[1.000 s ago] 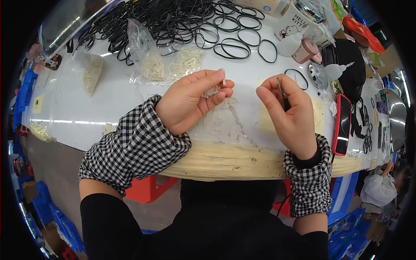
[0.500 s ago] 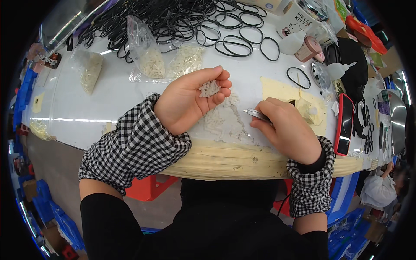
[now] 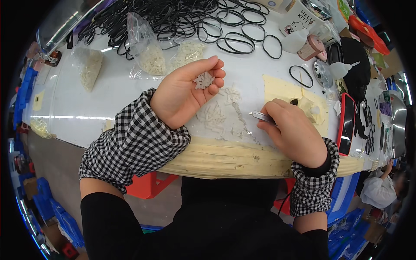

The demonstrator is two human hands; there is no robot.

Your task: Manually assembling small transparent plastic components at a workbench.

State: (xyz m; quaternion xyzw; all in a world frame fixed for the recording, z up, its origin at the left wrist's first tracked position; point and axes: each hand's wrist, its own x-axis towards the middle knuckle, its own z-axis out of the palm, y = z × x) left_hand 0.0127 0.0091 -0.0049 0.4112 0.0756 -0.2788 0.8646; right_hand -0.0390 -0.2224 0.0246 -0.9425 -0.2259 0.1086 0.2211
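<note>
My left hand (image 3: pixel 184 89) is cupped palm up above the table, its fingers curled round a heap of small whitish pieces (image 3: pixel 203 80). Between the thumb and fingers of my right hand (image 3: pixel 288 128) is a craft knife (image 3: pixel 261 115), its pointed blade turned to the left. More of the whitish pieces (image 3: pixel 212 117) lie loose on the white tabletop, below and between the two hands. A thin line of crumbs runs through the middle of them. Beyond my left hand rest clear bags of similar pieces (image 3: pixel 152 60), one of them (image 3: pixel 89 71) farther left.
A heap of black rubber bands (image 3: pixel 151 21) fills the back of the table, with single loops to its right. Right of my right hand are a yellowish sheet (image 3: pixel 275 86) and a red-edged phone (image 3: pixel 346 123). A wooden edge (image 3: pixel 225 158) borders the front.
My left hand, with its pieces, has risen slightly away from the loose ones and a little left. My right hand with the craft knife has shifted slightly right.
</note>
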